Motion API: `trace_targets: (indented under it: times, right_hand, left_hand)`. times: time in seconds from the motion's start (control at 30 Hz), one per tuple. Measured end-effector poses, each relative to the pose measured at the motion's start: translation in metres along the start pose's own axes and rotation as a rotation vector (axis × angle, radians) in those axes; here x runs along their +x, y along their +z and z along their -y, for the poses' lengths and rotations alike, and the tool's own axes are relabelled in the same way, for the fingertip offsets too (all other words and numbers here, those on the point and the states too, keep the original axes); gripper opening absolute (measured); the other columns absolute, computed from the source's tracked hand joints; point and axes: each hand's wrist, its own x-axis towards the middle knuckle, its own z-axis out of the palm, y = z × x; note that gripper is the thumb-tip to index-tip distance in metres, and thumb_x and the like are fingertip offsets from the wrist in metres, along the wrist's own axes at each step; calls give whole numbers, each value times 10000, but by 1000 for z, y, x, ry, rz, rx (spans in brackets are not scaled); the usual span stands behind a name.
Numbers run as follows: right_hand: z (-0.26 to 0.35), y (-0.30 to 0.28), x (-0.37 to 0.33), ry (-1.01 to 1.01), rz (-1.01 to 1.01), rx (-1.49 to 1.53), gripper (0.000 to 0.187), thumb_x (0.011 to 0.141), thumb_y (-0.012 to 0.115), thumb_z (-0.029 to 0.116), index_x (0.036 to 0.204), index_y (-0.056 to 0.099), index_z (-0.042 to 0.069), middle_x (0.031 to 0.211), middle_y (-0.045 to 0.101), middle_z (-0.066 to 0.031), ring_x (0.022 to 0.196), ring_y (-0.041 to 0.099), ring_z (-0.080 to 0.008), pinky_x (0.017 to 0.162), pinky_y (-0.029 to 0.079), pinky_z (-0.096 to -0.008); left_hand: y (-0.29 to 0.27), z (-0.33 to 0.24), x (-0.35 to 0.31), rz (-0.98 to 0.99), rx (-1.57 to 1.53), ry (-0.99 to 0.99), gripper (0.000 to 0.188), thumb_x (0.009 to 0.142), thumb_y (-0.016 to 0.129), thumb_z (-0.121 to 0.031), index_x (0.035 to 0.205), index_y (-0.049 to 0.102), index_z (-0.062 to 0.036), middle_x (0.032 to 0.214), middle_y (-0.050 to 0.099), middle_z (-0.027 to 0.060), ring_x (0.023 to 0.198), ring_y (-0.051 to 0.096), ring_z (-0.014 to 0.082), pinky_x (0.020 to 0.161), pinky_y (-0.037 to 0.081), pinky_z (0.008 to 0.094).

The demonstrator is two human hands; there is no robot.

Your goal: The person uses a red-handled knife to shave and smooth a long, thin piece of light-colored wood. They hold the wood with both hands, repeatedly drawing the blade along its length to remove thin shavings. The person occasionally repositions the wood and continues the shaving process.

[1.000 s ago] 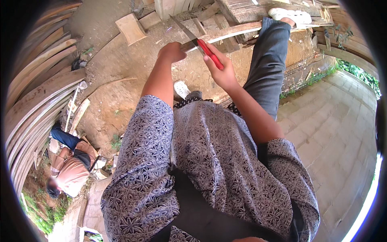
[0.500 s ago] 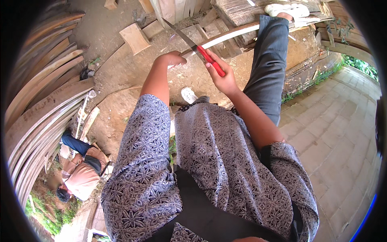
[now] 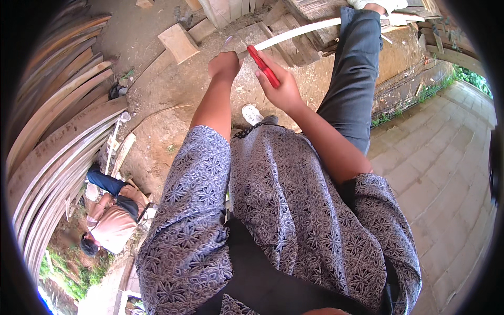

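Note:
My right hand [image 3: 282, 86] is closed around the red handle of a saw [image 3: 264, 67]. Most of the blade cannot be made out now; a small grey piece shows between the handle and my left hand. My left hand [image 3: 224, 64] is a closed fist at the near end of a long, curved, pale wooden strip [image 3: 299, 32], whose end it hides. The strip runs away to the right, passing behind my right trouser leg [image 3: 353, 73]. That leg is stretched forward, with its white shoe [image 3: 386, 5] by the strip's far part on the timber.
Curved boards [image 3: 63, 152] are stacked along the left. A person [image 3: 113, 220] sits low beyond them. Wooden offcuts [image 3: 178, 43] and a heavy beam [image 3: 317, 13] lie ahead on bare earth. A paved path [image 3: 436, 173] runs on the right.
The saw has turned, so its long blade, plain before, is nearly out of sight. My left hand has shifted slightly right and up, and my right hand slightly left and up.

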Motion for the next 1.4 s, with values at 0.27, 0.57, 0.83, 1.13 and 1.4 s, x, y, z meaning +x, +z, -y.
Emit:
trace_targets:
  times: [0.27,0.57,0.83,1.13,1.4]
  right_hand:
    - [52,-45,-65,121,31,12,491,976,630,111,1442,505,19,1288,660,-200,1162,637,-184,969,483,-306]
    - [135,-108,-90,378,114,-21,483,990,621,96,1433,490,-44,1245,664,-167,1114,608,-135,966,467,-272]
    - [117,-78,-47,272,107,-31,422,963,636,122,1351,576,-33,1180,704,-165,1034,655,-147,917,489,-267]
    - [28,-32,39,375,53,-57,435,930,669,248,1271,655,-21,1021,734,-162,867,689,-182,784,540,-304]
    - [10,-7,-51,109,0,78,527,962,648,132,1457,491,37,1382,595,-224,1259,605,-249,1039,459,-327]
  left_hand:
    - [4,2,-2,-41,14,18,345,921,661,-430,1090,747,-141,1116,736,119,1053,705,306,870,568,427]
    - [14,-7,-19,12,-18,28,361,925,655,-453,1070,751,-137,1071,745,113,1015,714,309,823,576,432]
    - [17,-3,-20,2,-44,-19,351,932,620,-435,1064,758,-141,1068,746,122,1013,718,312,812,580,440]
    - [12,-17,-14,19,-63,-50,298,925,629,-365,1087,762,-154,1111,744,107,1048,714,295,848,575,411]
    - [17,-8,-11,3,-64,-10,372,877,716,-438,1071,755,-124,1103,740,135,1050,707,325,870,573,436]
